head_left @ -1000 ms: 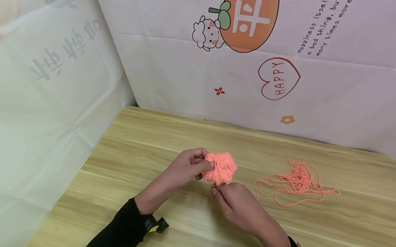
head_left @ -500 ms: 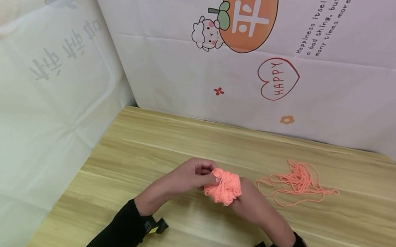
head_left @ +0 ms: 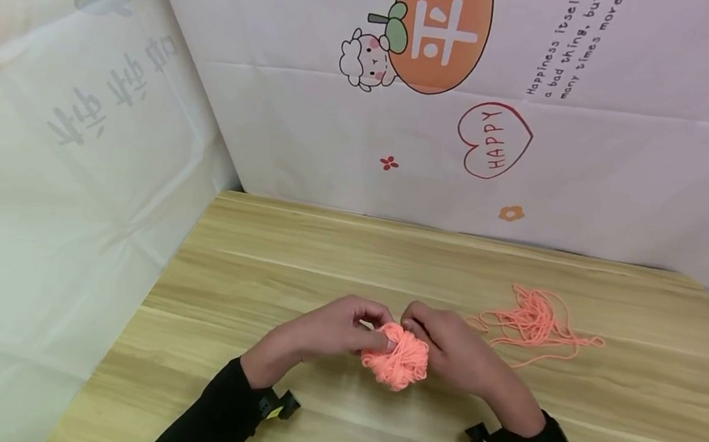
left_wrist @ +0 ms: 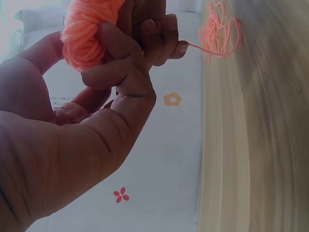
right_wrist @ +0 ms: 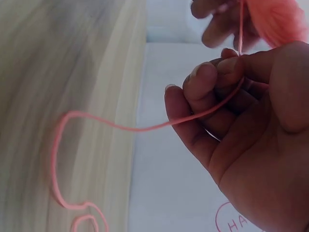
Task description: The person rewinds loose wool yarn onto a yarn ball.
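A ball of coral-coloured yarn [head_left: 398,366] is gripped between the thumb and fingers of my left hand [head_left: 337,330], above the table. Close beside it, on the right, is my right hand [head_left: 461,351]. In the right wrist view its thumb and forefinger pinch a single yarn strand [right_wrist: 145,129]. From the pinch the strand runs up towards the ball and, the other way, across the curled fingers and down to the table. Several left fingertips are hidden behind the ball in the head view.
A loose tangle of the same yarn [head_left: 535,318] lies on the wooden table [head_left: 299,244], right of the hands. A white printed cloth [head_left: 311,136] hangs behind the table, and another cloth [head_left: 66,217] at the left.
My right hand has gone from below the ball, round behind it, to its upper right side. The left hand has brought the ball slightly nearer and tilted it.
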`<state>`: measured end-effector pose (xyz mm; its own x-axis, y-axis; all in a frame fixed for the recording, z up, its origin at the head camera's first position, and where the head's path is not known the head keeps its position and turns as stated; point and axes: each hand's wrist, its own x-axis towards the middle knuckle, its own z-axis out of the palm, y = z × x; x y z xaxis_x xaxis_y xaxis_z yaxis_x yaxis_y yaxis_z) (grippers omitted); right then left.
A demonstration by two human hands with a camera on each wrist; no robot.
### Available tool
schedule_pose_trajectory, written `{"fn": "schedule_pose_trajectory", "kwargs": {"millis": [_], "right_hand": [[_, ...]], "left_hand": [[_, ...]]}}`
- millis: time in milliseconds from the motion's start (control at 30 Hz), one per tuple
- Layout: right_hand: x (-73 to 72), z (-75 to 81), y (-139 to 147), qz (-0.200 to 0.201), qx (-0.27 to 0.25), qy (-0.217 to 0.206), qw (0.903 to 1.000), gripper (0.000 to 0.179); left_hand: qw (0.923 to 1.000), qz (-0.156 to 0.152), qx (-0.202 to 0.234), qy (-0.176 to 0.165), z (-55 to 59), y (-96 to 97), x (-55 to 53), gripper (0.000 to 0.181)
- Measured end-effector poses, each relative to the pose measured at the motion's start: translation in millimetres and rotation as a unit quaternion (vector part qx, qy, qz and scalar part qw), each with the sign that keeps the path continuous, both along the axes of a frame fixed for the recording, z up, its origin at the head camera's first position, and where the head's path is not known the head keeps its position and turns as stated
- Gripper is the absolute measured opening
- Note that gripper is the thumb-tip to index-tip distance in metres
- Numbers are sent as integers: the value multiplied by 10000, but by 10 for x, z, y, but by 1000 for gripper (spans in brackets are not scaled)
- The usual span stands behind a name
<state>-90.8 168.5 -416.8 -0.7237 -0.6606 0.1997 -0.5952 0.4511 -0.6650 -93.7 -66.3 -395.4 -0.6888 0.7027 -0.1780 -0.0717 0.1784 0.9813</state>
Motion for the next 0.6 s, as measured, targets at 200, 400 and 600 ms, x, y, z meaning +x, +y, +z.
{"fn": "schedule_pose_trajectory", "kwargs": {"millis": [200, 400, 600], "right_hand": [[4, 73, 35, -326, 23, 47, 9995, 19], [47, 165, 32, -568, 20, 151, 9983, 20], [110, 255, 9, -536, -22, 192, 9984, 20]], "left_hand": [[9994, 0, -314, 121, -40, -16, -7, 11], [9968, 216, -681, 349, -87, -7, -33, 9], [9934, 475, -927, 473, -135, -5, -69, 10]]}}
